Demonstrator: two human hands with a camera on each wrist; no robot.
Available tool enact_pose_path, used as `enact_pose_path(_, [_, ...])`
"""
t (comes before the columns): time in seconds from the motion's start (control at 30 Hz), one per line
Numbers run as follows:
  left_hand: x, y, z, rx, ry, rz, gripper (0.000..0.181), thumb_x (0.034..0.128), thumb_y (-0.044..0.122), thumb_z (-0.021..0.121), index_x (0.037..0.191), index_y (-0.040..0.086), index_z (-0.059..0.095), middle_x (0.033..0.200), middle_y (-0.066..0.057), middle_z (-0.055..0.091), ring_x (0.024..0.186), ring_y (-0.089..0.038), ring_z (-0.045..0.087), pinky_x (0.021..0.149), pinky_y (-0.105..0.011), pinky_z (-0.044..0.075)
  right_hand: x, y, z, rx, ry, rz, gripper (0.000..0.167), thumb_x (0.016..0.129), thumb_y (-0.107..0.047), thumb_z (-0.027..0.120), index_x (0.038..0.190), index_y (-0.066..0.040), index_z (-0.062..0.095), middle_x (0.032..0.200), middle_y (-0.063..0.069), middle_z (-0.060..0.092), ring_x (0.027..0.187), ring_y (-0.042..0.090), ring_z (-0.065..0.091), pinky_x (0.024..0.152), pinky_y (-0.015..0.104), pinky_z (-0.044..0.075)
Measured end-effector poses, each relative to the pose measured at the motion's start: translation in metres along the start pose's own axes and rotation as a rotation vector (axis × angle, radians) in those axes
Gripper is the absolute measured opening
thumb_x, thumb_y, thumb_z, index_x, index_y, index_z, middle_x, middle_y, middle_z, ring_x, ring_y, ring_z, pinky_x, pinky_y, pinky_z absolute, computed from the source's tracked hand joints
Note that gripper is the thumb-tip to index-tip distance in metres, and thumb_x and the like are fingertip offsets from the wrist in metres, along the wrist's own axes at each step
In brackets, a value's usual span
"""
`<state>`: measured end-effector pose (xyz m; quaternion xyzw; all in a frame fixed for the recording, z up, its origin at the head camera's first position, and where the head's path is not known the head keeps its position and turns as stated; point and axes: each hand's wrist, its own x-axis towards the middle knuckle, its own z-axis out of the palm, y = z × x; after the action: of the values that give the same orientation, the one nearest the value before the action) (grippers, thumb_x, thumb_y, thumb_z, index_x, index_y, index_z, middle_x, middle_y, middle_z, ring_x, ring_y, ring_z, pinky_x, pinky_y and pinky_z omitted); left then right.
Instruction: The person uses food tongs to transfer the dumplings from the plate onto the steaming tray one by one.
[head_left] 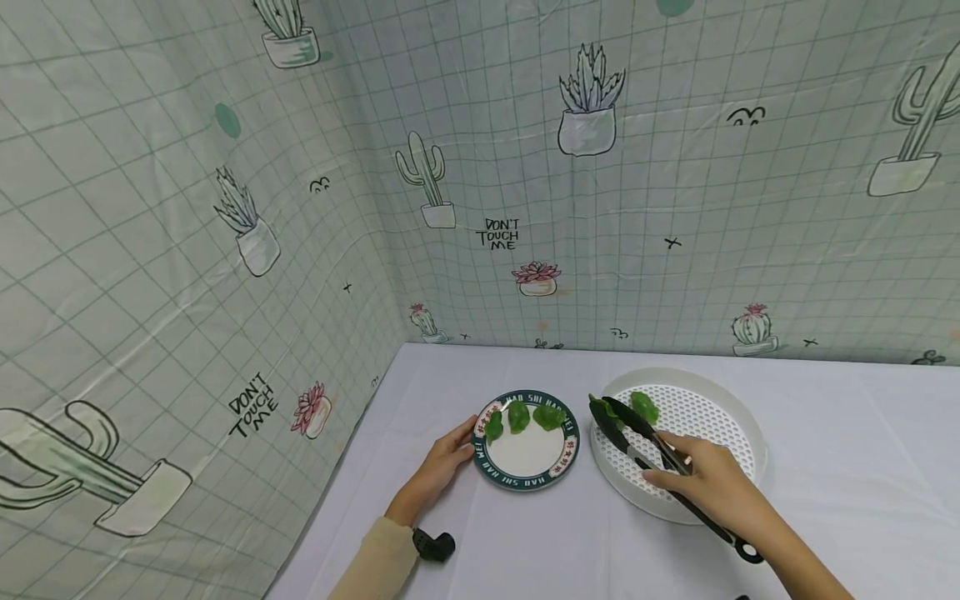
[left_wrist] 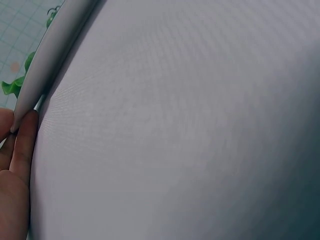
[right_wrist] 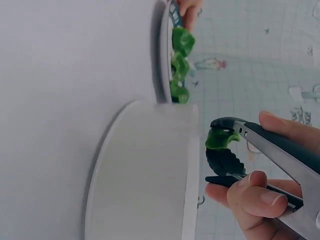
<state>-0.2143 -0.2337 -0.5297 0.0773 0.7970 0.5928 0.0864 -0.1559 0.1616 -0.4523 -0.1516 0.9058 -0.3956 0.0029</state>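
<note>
The left hand pinches the left rim of a round green-and-white plate; in the left wrist view its fingers lie under the rim. Three green pieces lie on the plate, the middle one near its upper part. The right hand holds black-and-silver tongs over a white perforated tray. At the tongs' tips is a green piece, which shows between the two arms in the right wrist view. Another green piece lies on the tray, just beyond the tongs.
The plate stands left of the tray on a white tablecloth, with a narrow gap between them. Behind and to the left hangs a patterned cloth with printed cacti. A black device is at the left wrist.
</note>
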Motion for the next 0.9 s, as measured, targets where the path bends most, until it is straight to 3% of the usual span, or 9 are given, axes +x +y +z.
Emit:
enact_pose_path(0.07, [0.000, -0.001, 0.000, 0.000, -0.002, 0.001, 0.053, 0.1022, 0.000, 0.046, 0.152, -0.007, 0.030, 0.158, -0.022, 0.029, 0.147, -0.038, 0.024, 0.119, -0.050, 0.018, 0.000, 0.005, -0.003, -0.022, 0.011, 0.006, 0.068, 0.088, -0.028, 0.076, 0.133, 0.017, 0.052, 0.069, 0.003, 0.053, 0.060, 0.012, 0.043, 0.059, 0.029, 0.042])
enact_pose_path(0.17, [0.000, -0.002, -0.001, -0.008, -0.010, 0.009, 0.053, 0.1023, 0.000, 0.046, 0.152, -0.008, 0.029, 0.158, -0.022, 0.028, 0.147, -0.038, 0.023, 0.119, -0.051, 0.018, 0.000, 0.014, -0.008, -0.059, 0.029, 0.008, 0.069, 0.088, -0.029, 0.076, 0.132, 0.018, 0.052, 0.090, 0.018, 0.067, 0.070, 0.020, 0.052, 0.069, 0.039, 0.049])
enact_pose_path(0.27, [0.000, -0.003, -0.002, -0.014, -0.015, 0.017, 0.053, 0.1024, 0.000, 0.046, 0.152, -0.008, 0.029, 0.158, -0.022, 0.028, 0.147, -0.037, 0.023, 0.119, -0.050, 0.018, 0.000, 0.021, -0.013, -0.082, 0.035, 0.021, 0.070, 0.088, -0.028, 0.076, 0.132, 0.019, 0.051, 0.094, 0.021, 0.067, 0.072, 0.023, 0.051, 0.069, 0.043, 0.048])
enact_pose_path(0.4, [0.001, -0.003, -0.002, -0.012, -0.018, 0.016, 0.053, 0.1025, 0.000, 0.046, 0.152, -0.008, 0.029, 0.158, -0.022, 0.028, 0.147, -0.038, 0.023, 0.119, -0.050, 0.018, 0.001, 0.028, -0.018, -0.107, 0.027, 0.051, 0.070, 0.089, -0.029, 0.075, 0.134, 0.019, 0.049, 0.073, 0.003, 0.054, 0.064, 0.017, 0.042, 0.061, 0.036, 0.042])
enact_pose_path(0.63, [0.001, -0.005, -0.002, -0.010, -0.017, 0.008, 0.053, 0.1028, 0.001, 0.046, 0.153, -0.006, 0.029, 0.158, -0.022, 0.028, 0.147, -0.038, 0.024, 0.118, -0.051, 0.019, 0.002, 0.039, -0.024, -0.127, 0.050, 0.068, 0.070, 0.089, -0.027, 0.075, 0.132, 0.021, 0.048, 0.063, 0.001, 0.039, 0.054, 0.013, 0.029, 0.049, 0.028, 0.029])
enact_pose_path(0.9, [0.001, -0.005, -0.003, -0.016, -0.020, 0.011, 0.053, 0.1029, 0.001, 0.046, 0.153, -0.007, 0.028, 0.158, -0.023, 0.028, 0.147, -0.038, 0.024, 0.118, -0.052, 0.019, 0.004, 0.053, -0.024, -0.142, 0.063, 0.097, 0.069, 0.089, -0.024, 0.075, 0.127, 0.026, 0.048, 0.055, -0.001, 0.036, 0.051, 0.011, 0.027, 0.047, 0.027, 0.029])
